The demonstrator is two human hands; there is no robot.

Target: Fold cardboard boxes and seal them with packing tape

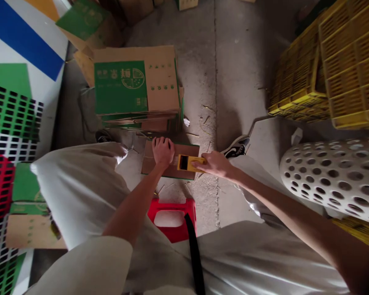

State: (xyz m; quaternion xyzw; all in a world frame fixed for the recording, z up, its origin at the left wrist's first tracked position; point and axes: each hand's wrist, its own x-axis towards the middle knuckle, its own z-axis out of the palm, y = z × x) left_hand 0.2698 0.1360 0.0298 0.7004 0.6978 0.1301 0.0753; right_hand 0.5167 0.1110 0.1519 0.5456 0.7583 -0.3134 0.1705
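Observation:
Between my knees, low over the floor, is a brown cardboard box point(150, 157) with green edges. My left hand point(162, 150) presses on top of it toward the left, fingers curled against the cardboard. In my right hand point(215, 164) is a yellow tape dispenser point(191, 163) with a dark part at its left end, held over the right half of the box. My right fingers are closed around its right end. Just beyond the box stands a stack of flattened cartons point(162, 82), printed green with a fruit slice.
A red plastic stool point(172, 234) is beneath me. Yellow crates point(298, 73) and a white perforated basket point(332, 176) stand on the right. At left are a perforated coloured panel point(12, 135) and more cartons point(33, 225). Straw bits litter the concrete floor point(203, 123).

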